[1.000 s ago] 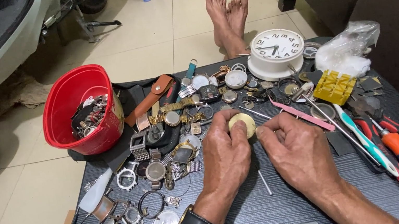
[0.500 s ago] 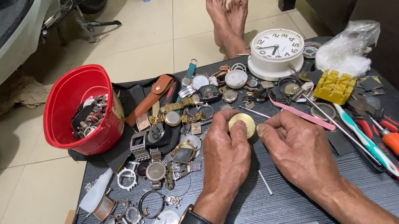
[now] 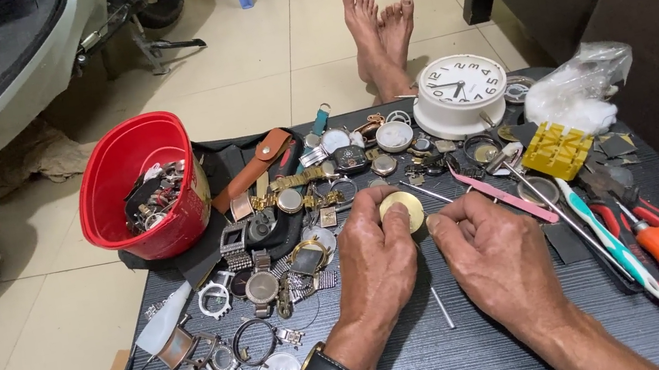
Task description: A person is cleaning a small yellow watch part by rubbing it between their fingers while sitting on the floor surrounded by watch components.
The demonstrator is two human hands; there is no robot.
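Round, pale-gold watch case (image 3: 401,209), face-up

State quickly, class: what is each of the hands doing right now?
Left hand: closed on a round gold watch case.
Right hand: fingers curled beside the case; holding anything cannot be told.

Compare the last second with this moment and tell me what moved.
Nothing visibly moved. The left hand still pinches the round gold-coloured watch case at its fingertips, and the right hand stays close beside it, fingertips near the case's edge. The red bucket, white clock and pink tweezers lie as before.
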